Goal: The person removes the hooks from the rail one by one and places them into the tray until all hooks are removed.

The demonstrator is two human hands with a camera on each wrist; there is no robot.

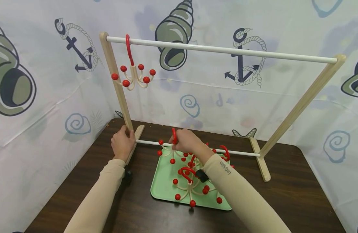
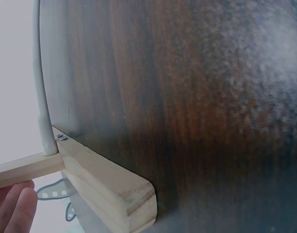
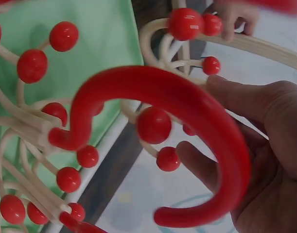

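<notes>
My right hand (image 1: 186, 141) pinches a cream branched hanger (image 1: 172, 160) with red ball tips and a red hook, over the far left part of the green tray (image 1: 164, 181). In the right wrist view, the thumb and fingers (image 3: 235, 97) meet at its stem, while another hanger's red hook (image 3: 231, 145) crosses the foreground. My left hand (image 1: 122, 144) grips the lower part of the stand's left wooden post (image 1: 117, 81); its fingertips (image 2: 22, 208) show beside the post in the left wrist view. A similar hanger (image 1: 133, 76) hangs near the left end of the white top rod (image 1: 219, 49).
Several more hangers (image 1: 190, 191) lie tangled on the tray, partly under my right forearm. A white lower rod (image 1: 243, 153) runs behind it between the wooden feet (image 1: 261, 165). The dark table (image 1: 292, 194) meets a patterned cloth backdrop (image 1: 213, 106).
</notes>
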